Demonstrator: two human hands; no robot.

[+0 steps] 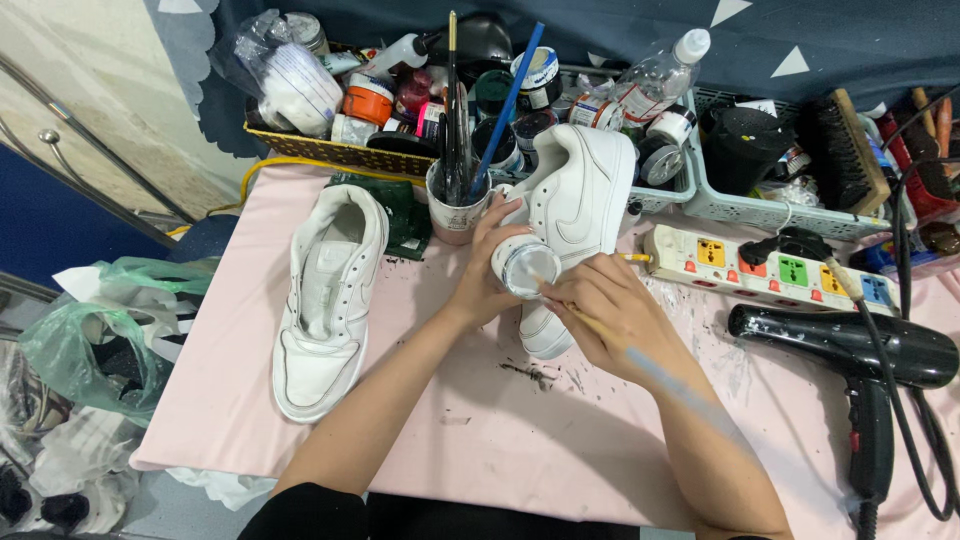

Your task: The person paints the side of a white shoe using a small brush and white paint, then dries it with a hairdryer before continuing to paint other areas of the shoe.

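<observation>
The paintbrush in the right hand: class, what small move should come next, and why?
Probably lift the brush from the small white jar toward the white shoe. The right hand has its tip at the jar's open mouth, the left hand steadies the jar, and the shoe stands just behind.

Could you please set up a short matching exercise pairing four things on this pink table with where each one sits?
Things:
1. small jar
2. flat white shoe
3. hair dryer
4. cup of brushes

Places:
A. right edge of the table
B. in the left hand
C. behind the left hand, by the baskets
D. left side, lying sole down

Pairs: 1-B, 2-D, 3-A, 4-C
</observation>
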